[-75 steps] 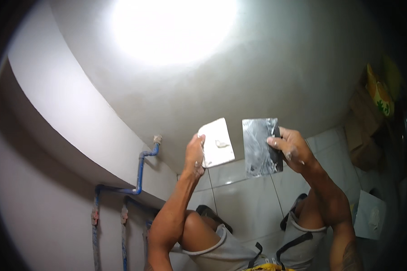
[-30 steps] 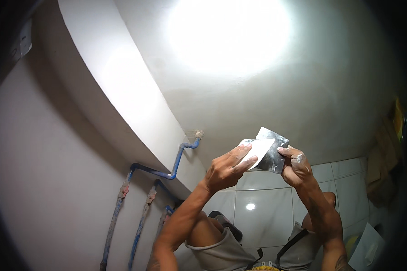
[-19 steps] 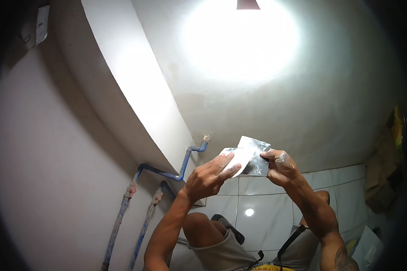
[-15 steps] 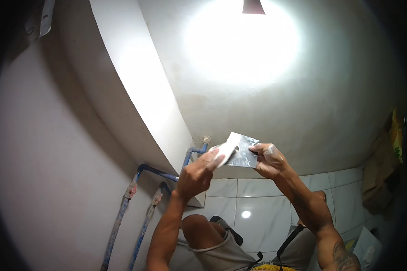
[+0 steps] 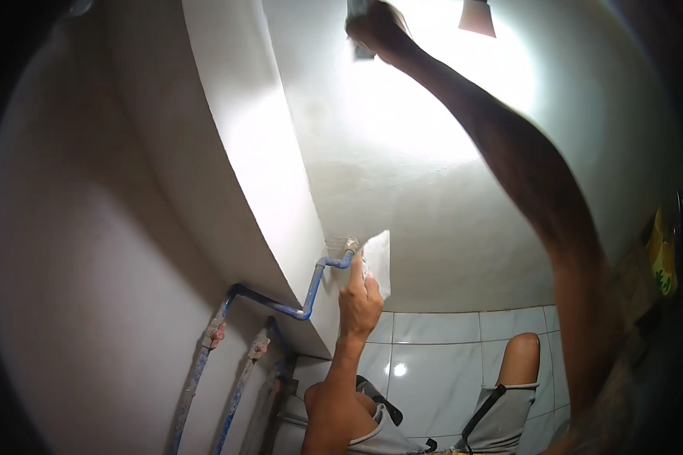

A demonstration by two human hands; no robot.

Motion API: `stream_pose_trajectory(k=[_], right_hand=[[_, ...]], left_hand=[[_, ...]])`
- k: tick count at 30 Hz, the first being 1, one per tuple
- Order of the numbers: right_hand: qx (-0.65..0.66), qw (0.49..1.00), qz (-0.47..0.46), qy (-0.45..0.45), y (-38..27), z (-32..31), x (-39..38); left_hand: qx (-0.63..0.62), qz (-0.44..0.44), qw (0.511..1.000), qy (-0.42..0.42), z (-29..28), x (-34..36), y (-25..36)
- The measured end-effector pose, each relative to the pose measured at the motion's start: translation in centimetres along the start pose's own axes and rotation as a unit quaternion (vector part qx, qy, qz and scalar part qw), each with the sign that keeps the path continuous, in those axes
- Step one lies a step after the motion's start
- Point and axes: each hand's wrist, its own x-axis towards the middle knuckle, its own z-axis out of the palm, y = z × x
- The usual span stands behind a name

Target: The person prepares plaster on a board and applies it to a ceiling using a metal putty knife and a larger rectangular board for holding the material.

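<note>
Low in front of me, my left hand (image 5: 360, 305) is closed on a flat putty scraper (image 5: 378, 265) whose broad face is white, seemingly with putty. It is held on edge beside the blue pipe's end, close to the wall. High up, at the top edge, my right hand (image 5: 383, 32) grips a grey scraper blade (image 5: 363, 53) against or very near the plastered wall (image 5: 448, 205). Part of that blade is cut off by the picture's edge and hidden by the fingers. My right arm stretches up across the bright patch of wall.
A pale boxed-out ledge (image 5: 235, 129) runs down on the left. Blue pipes (image 5: 273, 302) with reddish valves (image 5: 215, 335) stand below it. A reddish-brown tapered object (image 5: 477, 18) is at the top. White tiles (image 5: 436, 371) line the bottom, and a yellow bag (image 5: 662, 258) is at far right.
My hands have parted. The right hand swung up with its scraper from the middle to the top of the wall, while the left stayed low and turned its scraper upright.
</note>
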Motion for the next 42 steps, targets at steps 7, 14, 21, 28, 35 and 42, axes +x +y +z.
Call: stream_pose_trajectory(k=[7, 14, 21, 28, 35, 42], right_hand=[[-0.508, 0.765, -0.389, 0.078, 2.0, 8.9, 0.3], [-0.556, 0.675, -0.480, 0.074, 7.1, 13.5, -9.7], [-0.524, 0.719, -0.456, -0.028, 13.6, 14.8, -22.8], [-0.536, 0.700, -0.452, -0.137, 16.8, 12.1, -30.3], [-0.468, 0.745, -0.414, -0.234, 8.5, 11.1, -23.8], [-0.568, 0.688, -0.444, 0.089, 1.9, 11.5, -0.9]], left_hand=[[-0.077, -0.052, 0.993, -0.074, -3.0, -0.8, 0.1], [-0.109, -0.130, 0.983, -0.074, -7.2, -0.3, 1.0], [-0.194, -0.064, 0.979, 0.003, -7.6, -0.4, -0.6], [-0.337, -0.144, 0.929, 0.043, -6.9, 0.6, -2.2], [-0.449, -0.212, 0.862, 0.098, -6.7, 1.3, -3.8], [-0.547, -0.234, 0.801, 0.060, -4.4, 2.3, -2.0]])
